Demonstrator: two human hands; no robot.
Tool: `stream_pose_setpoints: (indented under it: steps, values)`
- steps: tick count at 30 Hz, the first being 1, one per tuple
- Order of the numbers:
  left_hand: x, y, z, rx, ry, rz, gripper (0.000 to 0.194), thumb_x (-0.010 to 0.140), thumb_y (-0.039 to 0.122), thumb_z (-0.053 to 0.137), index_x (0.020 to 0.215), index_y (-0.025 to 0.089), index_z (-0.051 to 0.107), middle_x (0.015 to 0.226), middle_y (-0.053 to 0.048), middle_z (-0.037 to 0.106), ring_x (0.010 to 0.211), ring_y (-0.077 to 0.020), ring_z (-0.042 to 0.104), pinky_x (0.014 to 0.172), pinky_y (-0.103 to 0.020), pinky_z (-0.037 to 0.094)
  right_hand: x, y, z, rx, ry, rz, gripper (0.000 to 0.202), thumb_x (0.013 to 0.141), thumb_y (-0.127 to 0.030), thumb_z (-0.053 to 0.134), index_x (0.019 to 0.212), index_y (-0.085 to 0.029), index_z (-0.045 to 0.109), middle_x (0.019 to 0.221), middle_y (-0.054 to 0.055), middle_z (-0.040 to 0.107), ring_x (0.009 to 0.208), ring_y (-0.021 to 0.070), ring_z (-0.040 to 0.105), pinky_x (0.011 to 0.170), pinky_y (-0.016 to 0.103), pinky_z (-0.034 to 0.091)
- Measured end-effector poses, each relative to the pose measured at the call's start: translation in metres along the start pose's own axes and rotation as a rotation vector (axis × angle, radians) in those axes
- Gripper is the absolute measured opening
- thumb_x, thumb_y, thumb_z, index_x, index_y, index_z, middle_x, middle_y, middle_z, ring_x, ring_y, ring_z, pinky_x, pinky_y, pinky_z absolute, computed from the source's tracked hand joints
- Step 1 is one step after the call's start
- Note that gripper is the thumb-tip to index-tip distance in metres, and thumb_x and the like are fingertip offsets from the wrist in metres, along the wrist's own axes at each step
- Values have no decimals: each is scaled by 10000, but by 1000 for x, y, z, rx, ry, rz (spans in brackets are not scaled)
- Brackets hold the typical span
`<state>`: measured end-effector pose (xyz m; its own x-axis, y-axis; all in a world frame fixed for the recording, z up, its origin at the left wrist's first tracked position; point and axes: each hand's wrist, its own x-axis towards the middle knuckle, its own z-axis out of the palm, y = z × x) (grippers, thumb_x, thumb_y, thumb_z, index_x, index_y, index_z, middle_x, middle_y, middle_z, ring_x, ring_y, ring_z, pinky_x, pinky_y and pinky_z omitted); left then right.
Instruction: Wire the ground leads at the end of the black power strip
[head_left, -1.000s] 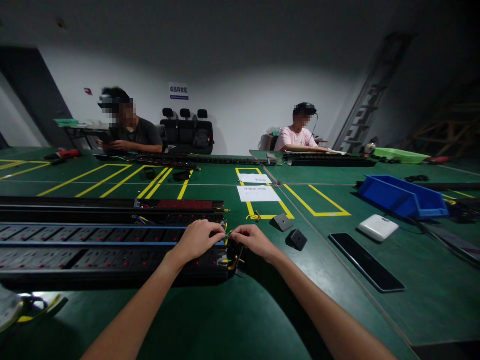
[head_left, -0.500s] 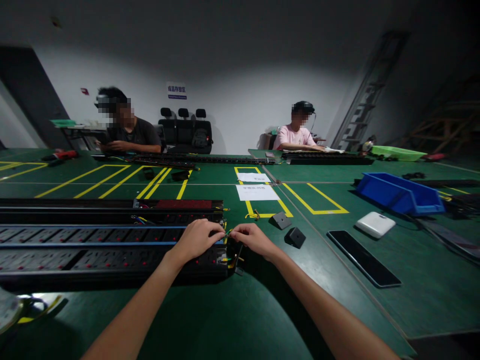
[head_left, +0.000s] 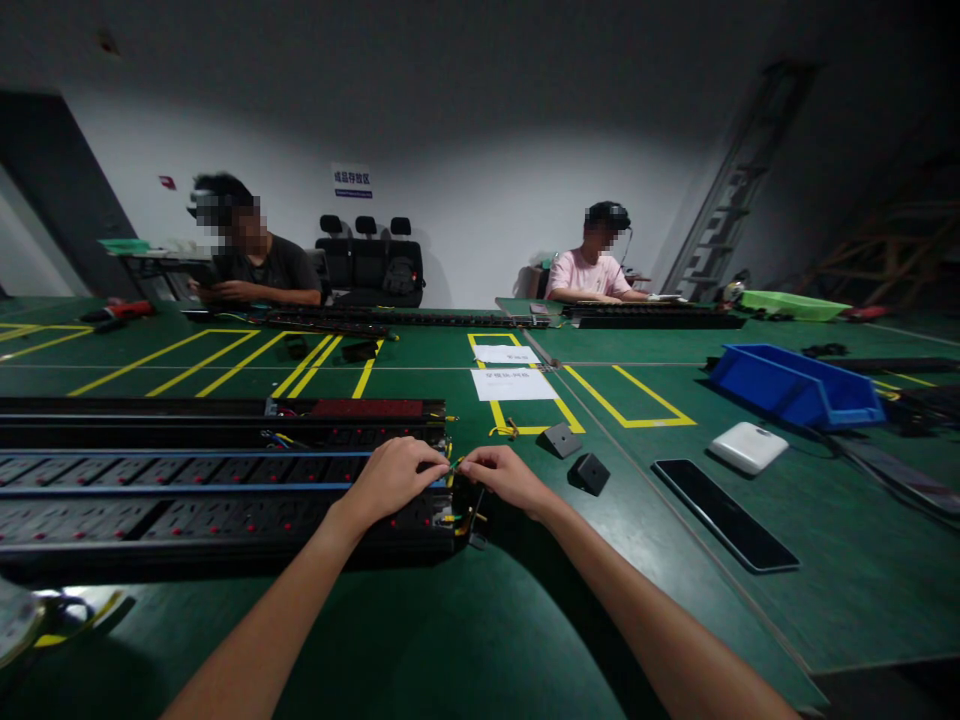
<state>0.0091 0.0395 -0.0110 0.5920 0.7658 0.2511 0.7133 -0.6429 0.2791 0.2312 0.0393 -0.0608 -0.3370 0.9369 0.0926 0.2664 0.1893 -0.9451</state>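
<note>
Right now, the left hand (head_left: pixel 397 475) and the right hand (head_left: pixel 506 478) meet at a thin green wire (head_left: pixel 455 464). Each grip is pinched almost closed, finger and thumb on the wire (it is too small to see well). The wire is at the end of the long black socket bars (head_left: pixel 247 470), which lie at nine o'clock on the green desk (head_left: pixel 420 640). Two black blocks (head_left: pixel 589 474) sit near three o'clock, with a phone (head_left: pixel 724 515) farther out. White paper (head_left: pixel 514 385) lies at one o'clock. A person in pink (head_left: pixel 589 272) sits beyond it.
</note>
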Motion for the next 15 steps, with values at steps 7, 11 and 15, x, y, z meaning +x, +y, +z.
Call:
stream_pose_setpoints:
  steps: [7,11,15]
  values:
    - [1,3,-3,-19,-3,-9,226,950,354,599,1031,257,787,1045,-13,781,964,-216,696,852,-330,486,-1,-1,0,1,0,-2,270,826,-417,634,766,-159,690,670,-6,585,614,127,472,592,258,366]
    - [1,2,-2,-22,-10,-12,230,950,360,597,1028,260,788,1041,-12,783,961,-223,699,850,-340,485,0,2,0,-2,-2,-23,260,815,-406,638,753,-158,685,677,-6,595,621,128,482,619,267,376]
    - [1,1,0,-38,-2,-12,232,947,366,599,1021,256,790,1036,-18,782,964,-220,698,842,-332,482,2,4,0,-13,0,-34,265,808,-411,643,763,-157,698,684,-2,612,632,133,501,625,268,384]
